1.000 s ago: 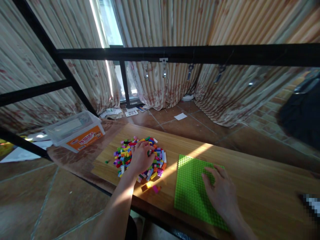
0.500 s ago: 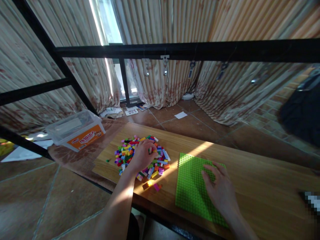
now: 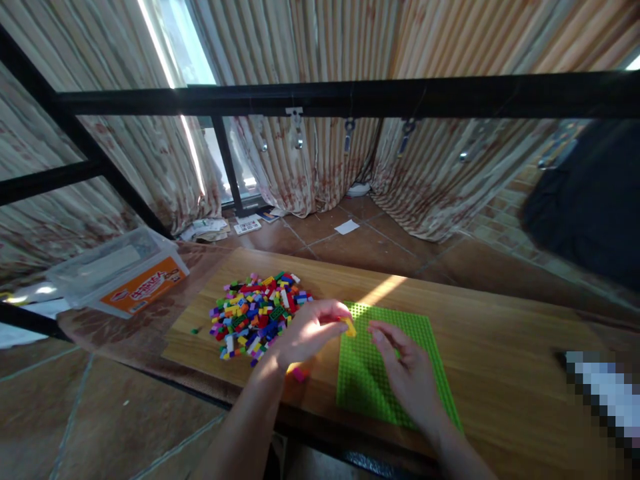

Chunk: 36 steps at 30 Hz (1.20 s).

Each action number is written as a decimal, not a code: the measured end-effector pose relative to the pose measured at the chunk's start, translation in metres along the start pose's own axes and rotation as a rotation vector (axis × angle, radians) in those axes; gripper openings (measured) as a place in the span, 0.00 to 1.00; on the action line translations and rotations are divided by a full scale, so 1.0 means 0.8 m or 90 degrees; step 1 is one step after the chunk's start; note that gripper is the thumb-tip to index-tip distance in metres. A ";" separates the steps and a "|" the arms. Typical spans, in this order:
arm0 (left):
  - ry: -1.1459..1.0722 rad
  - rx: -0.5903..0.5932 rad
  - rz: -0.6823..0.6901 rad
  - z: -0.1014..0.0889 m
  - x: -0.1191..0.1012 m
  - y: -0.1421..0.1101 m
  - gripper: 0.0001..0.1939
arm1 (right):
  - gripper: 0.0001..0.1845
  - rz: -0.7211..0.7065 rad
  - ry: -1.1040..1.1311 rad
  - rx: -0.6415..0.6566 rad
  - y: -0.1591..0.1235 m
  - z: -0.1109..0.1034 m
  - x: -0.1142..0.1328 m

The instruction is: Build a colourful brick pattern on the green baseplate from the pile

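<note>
My left hand (image 3: 313, 330) is closed in a pinch on a yellow toy brick (image 3: 351, 327), held just above the left edge of a green studded baseplate (image 3: 365, 393). Facing it over the plate is my right hand (image 3: 407, 363), with its fingers loosely curled, thumb and forefinger tips close to each other. I see nothing between them. A heap of mixed coloured bricks (image 3: 255, 310) lies on the wooden board to the left of the plate. One pink brick (image 3: 299, 375) sits apart from the heap, below my left wrist.
A clear plastic box (image 3: 120, 267) with an orange label stands at the board's left end. A small green brick (image 3: 195, 331) lies left of the heap. A black metal bar (image 3: 320, 97) crosses beyond the wooden board (image 3: 500, 360). A pixelated object (image 3: 605, 393) is at the right.
My left hand has left the heap and moved right to the baseplate with a yellow brick. My right hand has lifted and curled its fingers toward it. The view has turned slightly right.
</note>
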<state>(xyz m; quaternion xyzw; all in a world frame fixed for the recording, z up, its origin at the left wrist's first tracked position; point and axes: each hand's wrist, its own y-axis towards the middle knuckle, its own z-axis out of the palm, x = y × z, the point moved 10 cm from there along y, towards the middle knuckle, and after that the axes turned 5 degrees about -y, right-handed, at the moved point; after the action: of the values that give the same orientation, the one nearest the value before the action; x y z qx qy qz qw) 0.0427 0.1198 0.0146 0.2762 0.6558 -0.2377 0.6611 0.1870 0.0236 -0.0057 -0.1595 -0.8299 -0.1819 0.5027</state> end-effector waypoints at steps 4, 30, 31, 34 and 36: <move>0.065 0.047 0.060 0.051 -0.002 0.007 0.06 | 0.22 0.147 0.228 0.056 -0.004 0.020 -0.025; 0.624 -0.225 0.028 -0.132 0.005 -0.016 0.23 | 0.19 0.291 0.390 -0.008 -0.008 0.014 -0.054; 0.604 -0.236 0.027 -0.137 0.005 -0.017 0.23 | 0.19 0.291 0.388 -0.007 -0.008 0.015 -0.054; 0.575 -0.269 0.025 -0.148 0.003 -0.020 0.25 | 0.19 0.290 0.383 -0.008 -0.008 0.015 -0.055; 0.579 -0.286 0.018 -0.154 0.002 -0.023 0.26 | 0.19 0.291 0.385 -0.008 -0.008 0.015 -0.056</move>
<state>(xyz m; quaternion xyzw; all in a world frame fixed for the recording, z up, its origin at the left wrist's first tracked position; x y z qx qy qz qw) -0.0604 0.1902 0.0138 0.2112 0.9085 0.0626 0.3552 0.1947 0.0195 -0.0521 -0.2827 -0.5857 -0.1088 0.7518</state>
